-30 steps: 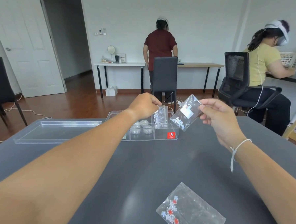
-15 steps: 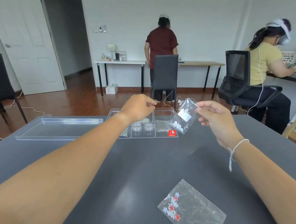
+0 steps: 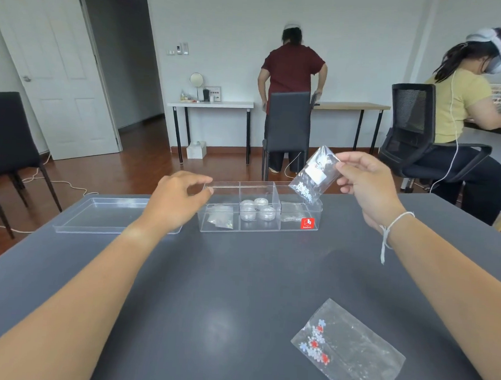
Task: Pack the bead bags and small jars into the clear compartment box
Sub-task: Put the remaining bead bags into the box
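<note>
The clear compartment box (image 3: 258,231) stands on the dark table, with a red sticker on its front right. Its left cell holds a clear bag (image 3: 221,218), the middle cell several small jars (image 3: 254,209), the right cell another clear bag (image 3: 291,214). My right hand (image 3: 365,185) pinches a small bag of white beads (image 3: 313,177), tilted, just above the box's right cell. My left hand (image 3: 179,199) hovers at the box's left end, fingers loosely apart, holding nothing. A larger bag with red and white beads (image 3: 348,350) lies flat near me on the right.
The box's clear lid (image 3: 97,215) lies upside down left of the box, partly behind my left wrist. Beyond the table stand a black chair (image 3: 287,128), an office chair with a seated person (image 3: 456,113), and a standing person (image 3: 291,73) at a far desk.
My left hand let go of a bag over the box's right cell, then drew back left to the box's left end. My right hand with its bag shifted slightly right.
</note>
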The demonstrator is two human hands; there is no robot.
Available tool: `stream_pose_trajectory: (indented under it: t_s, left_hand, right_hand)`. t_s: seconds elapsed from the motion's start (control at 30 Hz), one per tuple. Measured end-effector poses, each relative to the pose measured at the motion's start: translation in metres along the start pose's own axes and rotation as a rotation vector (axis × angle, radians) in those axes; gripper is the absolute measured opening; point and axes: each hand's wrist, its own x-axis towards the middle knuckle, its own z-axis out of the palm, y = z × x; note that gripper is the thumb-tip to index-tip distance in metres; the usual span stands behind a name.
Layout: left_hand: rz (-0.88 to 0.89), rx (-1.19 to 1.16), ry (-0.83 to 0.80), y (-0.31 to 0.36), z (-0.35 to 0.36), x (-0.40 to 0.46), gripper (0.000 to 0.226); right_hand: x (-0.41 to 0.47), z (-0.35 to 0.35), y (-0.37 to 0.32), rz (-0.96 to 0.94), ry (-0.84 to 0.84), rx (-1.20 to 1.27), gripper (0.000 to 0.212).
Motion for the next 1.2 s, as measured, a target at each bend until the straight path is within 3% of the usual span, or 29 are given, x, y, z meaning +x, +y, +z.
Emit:
stream_pose_trajectory:
  t_s: [0.87, 1.2]
  left_hand:
    - [-0.073, -0.011, -0.106, -0.014, 0.0, -0.002, 0.035]
    - [-0.07, -0.039, -0.125, -0.016, 0.0, -0.002, 0.037]
  right_hand:
    - [0.014, 0.024, 0.018, -0.008, -0.048, -0.182, 0.016]
    - [0.018, 0.029, 0.018, -0.004, 0.053, -0.113, 0.017]
